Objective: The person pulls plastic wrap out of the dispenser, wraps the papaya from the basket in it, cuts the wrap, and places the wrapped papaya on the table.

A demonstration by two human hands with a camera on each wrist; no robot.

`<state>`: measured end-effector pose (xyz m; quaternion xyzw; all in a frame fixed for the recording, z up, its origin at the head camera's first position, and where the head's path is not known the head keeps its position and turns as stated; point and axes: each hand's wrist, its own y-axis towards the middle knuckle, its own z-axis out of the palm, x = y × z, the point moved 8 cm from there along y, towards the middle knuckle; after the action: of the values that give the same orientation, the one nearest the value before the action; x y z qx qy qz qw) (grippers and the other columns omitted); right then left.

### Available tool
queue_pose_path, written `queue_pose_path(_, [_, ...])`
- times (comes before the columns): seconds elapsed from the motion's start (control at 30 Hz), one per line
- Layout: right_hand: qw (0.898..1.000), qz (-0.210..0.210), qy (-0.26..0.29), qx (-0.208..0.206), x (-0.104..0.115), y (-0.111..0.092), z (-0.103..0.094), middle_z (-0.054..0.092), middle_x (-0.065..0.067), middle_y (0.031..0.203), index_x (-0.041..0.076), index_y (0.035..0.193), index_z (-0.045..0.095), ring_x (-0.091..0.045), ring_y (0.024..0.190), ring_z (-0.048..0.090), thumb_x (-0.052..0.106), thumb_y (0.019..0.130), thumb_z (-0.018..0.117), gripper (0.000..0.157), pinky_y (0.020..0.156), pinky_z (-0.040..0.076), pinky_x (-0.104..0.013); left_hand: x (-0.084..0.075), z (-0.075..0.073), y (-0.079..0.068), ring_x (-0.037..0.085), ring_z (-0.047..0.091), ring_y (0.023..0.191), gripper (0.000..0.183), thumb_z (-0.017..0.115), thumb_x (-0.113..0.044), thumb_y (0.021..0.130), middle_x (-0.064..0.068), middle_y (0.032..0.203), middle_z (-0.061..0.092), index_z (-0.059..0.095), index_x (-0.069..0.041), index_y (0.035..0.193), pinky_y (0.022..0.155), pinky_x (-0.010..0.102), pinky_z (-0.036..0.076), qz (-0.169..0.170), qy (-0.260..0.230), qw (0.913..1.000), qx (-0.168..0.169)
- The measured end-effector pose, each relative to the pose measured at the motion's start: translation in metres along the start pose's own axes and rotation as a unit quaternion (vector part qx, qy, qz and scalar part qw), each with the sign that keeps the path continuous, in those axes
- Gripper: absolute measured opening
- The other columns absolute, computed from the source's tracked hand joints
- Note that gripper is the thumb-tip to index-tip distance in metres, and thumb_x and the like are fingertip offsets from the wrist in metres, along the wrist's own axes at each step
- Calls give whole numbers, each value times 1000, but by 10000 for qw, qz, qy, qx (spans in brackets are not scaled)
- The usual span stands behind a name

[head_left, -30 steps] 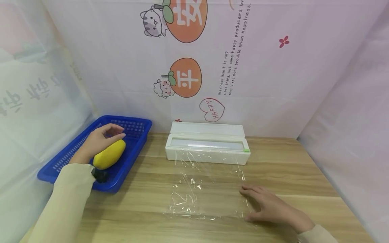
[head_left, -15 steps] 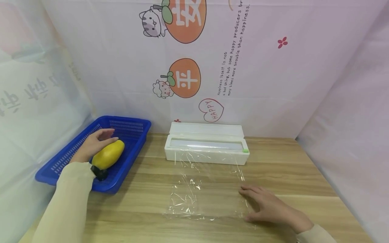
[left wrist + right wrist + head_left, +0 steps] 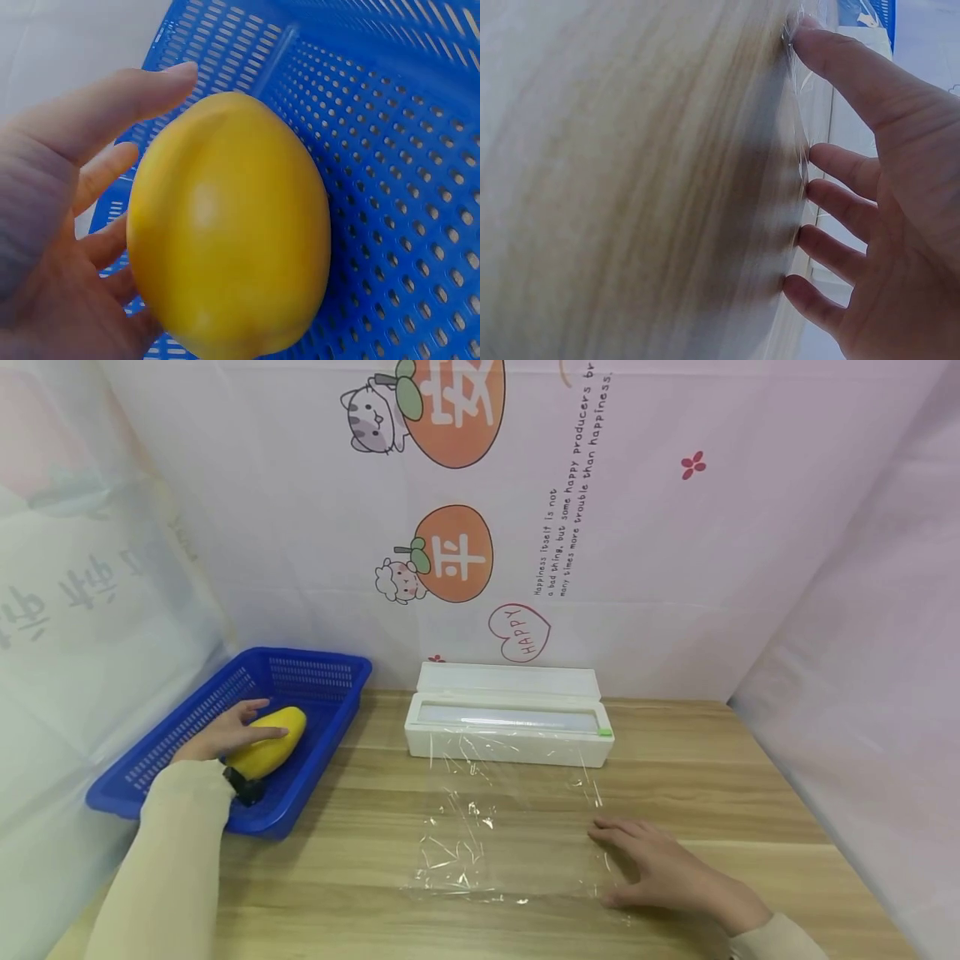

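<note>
A smooth yellow mango (image 3: 274, 742) lies in the blue plastic basket (image 3: 341, 718) at the left. My left hand (image 3: 223, 732) reaches over the basket, its thumb and fingers spread about the mango; in the left wrist view the thumb (image 3: 161, 90) stands off from the skin of the fruit. A clear sheet of cling film (image 3: 517, 835) is drawn out toward me over the wooden table from a white dispenser box (image 3: 510, 747). My right hand (image 3: 663, 872) rests with spread fingers at the film's right edge; in the right wrist view the fingertips (image 3: 802, 236) press down there.
The dispenser's lid (image 3: 510, 679) stands raised at the back, and a green slider (image 3: 604, 732) sits at its right end. A printed cloth (image 3: 637, 610) hangs behind the table, with more cloth on both sides. A black strap (image 3: 243, 787) is on the left wrist.
My left hand has come down from above the mango to around it, its fingers spreading lower. The right hand and the film have stayed in place.
</note>
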<state>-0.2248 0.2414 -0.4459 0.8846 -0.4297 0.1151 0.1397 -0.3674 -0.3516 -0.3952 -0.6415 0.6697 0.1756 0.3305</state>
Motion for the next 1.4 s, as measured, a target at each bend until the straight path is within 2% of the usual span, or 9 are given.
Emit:
queue_pose_path(0.2, [10000,43,23,85,1,1,0,53,-11,144,10,138,58,-40,128,49,67,77,74,86,97,39,-68,5,5,0,54,36,126,98,68,-47,93,44,149,17,16,11,153,100,65,39,-167,167,9995,209])
queue_pose_path(0.33, [9999,57,15,102,1,1,0,53,-12,144,9,138,58,-40,128,49,67,77,74,86,97,39,-69,6,6,0,50,42,117,96,69,-46,92,42,145,22,19,11,151,94,61,44,-249,270,9990,254])
queue_pose_path(0.57, [10000,33,-10,45,0,1,-1,52,-12,144,10,139,58,-42,128,49,67,77,74,86,97,38,-70,4,0,0,45,49,112,95,69,-46,91,40,142,32,24,11,151,89,55,48,-126,382,9992,-67])
queue_pose_path(0.8, [9999,58,6,87,0,1,0,52,-12,144,10,139,58,-41,128,49,67,77,74,86,98,37,-70,2,-6,-1,46,48,114,96,68,-49,92,39,143,32,21,7,154,89,56,48,-101,30,9990,-440])
queue_pose_path(1.07, [10000,47,29,36,1,0,0,53,-14,144,8,137,59,-41,128,49,66,76,75,85,99,37,-70,-13,-14,-3,50,42,122,96,68,-48,92,40,150,25,18,3,156,97,66,41,16,-14,9978,-656])
queue_pose_path(1.2, [10000,21,22,-14,1,0,-1,53,-14,143,9,137,59,-42,127,50,66,76,75,86,98,37,-70,-25,-22,-5,50,42,122,98,69,-49,92,39,151,25,16,0,158,95,66,43,146,-25,9969,-774])
queue_pose_path(1.4, [10000,76,59,19,-2,0,2,52,-12,145,10,138,59,-40,128,49,67,76,74,85,100,37,-68,-52,-29,-11,48,42,124,100,72,-48,90,34,153,26,14,-7,160,95,63,44,367,-384,9942,-936])
